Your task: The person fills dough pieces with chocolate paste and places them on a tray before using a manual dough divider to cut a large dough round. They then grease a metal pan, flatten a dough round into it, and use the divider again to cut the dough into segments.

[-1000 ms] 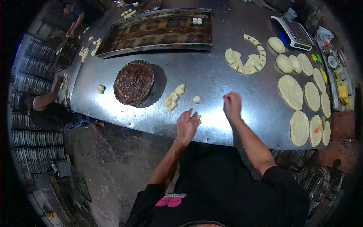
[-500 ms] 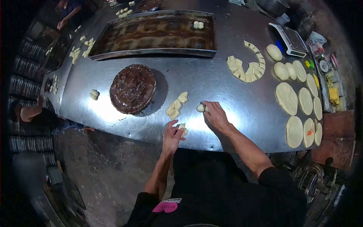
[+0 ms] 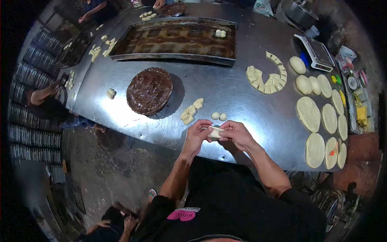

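Observation:
Between my two hands, near the table's front edge, is a small flattened piece of dough [image 3: 215, 132]. My left hand [image 3: 196, 136] pinches its left side, and my right hand [image 3: 238, 135] pinches the right side. Just beyond my fingers, two round dough balls [image 3: 219, 116] sit side by side. Several cut dough pieces [image 3: 190, 113] lie in a loose group to the left of them. Farther left stands a round container heaped with dark brown filling [image 3: 149, 91], its surface rough and glossy.
A large metal tray [image 3: 173, 56] at the back holds a small dough cluster [image 3: 220, 33]. Cut dough strips [image 3: 268, 82] curve on the metal table [image 3: 209, 84]. Flattened dough rounds [image 3: 308, 114] and a scale [image 3: 316, 52] are at right. Other people work at left; one is below.
My right hand has left the dough balls and come over to the left hand. Both now hold the dough piece that was in my left hand. Another person appears at the bottom.

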Available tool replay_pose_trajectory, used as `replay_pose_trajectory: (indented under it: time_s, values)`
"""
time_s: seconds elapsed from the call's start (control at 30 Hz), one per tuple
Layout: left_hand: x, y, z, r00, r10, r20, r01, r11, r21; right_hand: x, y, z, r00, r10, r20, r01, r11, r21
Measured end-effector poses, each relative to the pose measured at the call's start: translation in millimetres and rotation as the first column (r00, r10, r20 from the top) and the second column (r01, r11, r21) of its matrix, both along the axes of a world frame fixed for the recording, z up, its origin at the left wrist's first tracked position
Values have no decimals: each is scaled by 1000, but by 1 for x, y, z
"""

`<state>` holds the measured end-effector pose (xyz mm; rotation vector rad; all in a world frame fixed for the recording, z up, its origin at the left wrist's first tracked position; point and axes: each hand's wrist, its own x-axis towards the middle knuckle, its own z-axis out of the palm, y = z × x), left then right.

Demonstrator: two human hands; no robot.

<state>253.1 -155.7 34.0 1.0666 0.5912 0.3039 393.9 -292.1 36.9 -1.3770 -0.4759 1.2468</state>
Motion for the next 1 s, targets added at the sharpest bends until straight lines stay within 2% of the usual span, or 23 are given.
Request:
replay_pose_trajectory:
  time_s: [0.03,0.07,0.1,0.17,0.27,0.3,0.37,0.4,0.43,0.47,0.5,0.53,0.57,0.6,0.63,0.67,0.7,0.77,0.8,0.83,0.9,0.93,1.0]
  values:
    - [-3,5,0,998,-53,39,54,998,-26,0,2,4,952,-40,-305,61,996,58]
    - [-5,4,-3,996,-80,34,79,997,23,-2,4,6,925,-44,-378,93,989,112]
    - [-7,-2,0,998,-55,32,54,998,34,-8,8,13,925,-16,-380,68,990,123]
    - [-5,-14,5,992,48,116,-46,999,-19,-19,23,27,862,-182,-473,297,938,180]
    - [-6,-30,-32,959,276,58,-281,954,106,-35,46,-1,821,-225,-525,350,925,151]
    - [-10,-30,-25,963,269,-28,-259,948,187,-40,56,0,780,-278,-560,395,914,97]
    - [-18,-21,-24,950,270,-156,-165,861,481,-49,78,0,781,-281,-557,376,925,61]
    - [-24,-16,-20,948,284,-147,-182,858,480,-51,94,-1,833,-269,-483,353,931,91]
    - [-32,-12,-12,931,347,-115,-210,767,606,-52,110,-4,877,-260,-404,331,936,117]
    - [-40,-4,-9,913,401,-77,-229,659,716,-50,131,-7,965,-186,-183,218,959,180]
    - [-48,4,-9,910,408,-72,-240,661,711,-46,153,0,968,-180,-174,210,962,176]
    - [-58,14,-10,917,393,-73,-249,704,665,-42,176,8,935,-72,348,11,985,173]
    - [-69,22,-12,922,379,-73,-257,744,617,-39,198,13,635,51,771,-165,984,71]
    - [-80,31,-14,910,409,-73,-279,732,622,-33,222,10,630,63,774,-175,983,63]
    - [-91,38,-15,896,438,-74,-300,719,627,-27,245,2,331,-64,942,-389,900,198]
    - [-102,45,-16,881,460,-113,-297,724,623,-23,261,-4,31,-269,963,-614,755,231]
    - [-114,51,-16,865,478,-153,-294,729,618,-22,271,-3,30,-262,965,-620,752,223]
    - [-137,60,-17,842,498,-206,-285,736,614,-18,286,-1,-232,-49,971,-742,655,-144]
    - [-143,63,-17,819,511,-262,-269,745,611,-17,290,-5,-317,33,948,-738,620,-268]
    - [-146,66,-17,816,516,-262,-277,745,606,-16,293,-7,-320,35,947,-742,613,-274]
    - [-150,71,-17,817,498,-290,-308,803,511,-20,297,4,-369,286,884,-660,589,-466]
    - [-148,72,-23,814,504,-289,-315,800,511,-21,301,1,-373,283,884,-663,585,-467]
    - [-131,75,-40,861,485,-156,-423,851,310,-21,310,-4,-50,368,929,-691,658,-298]
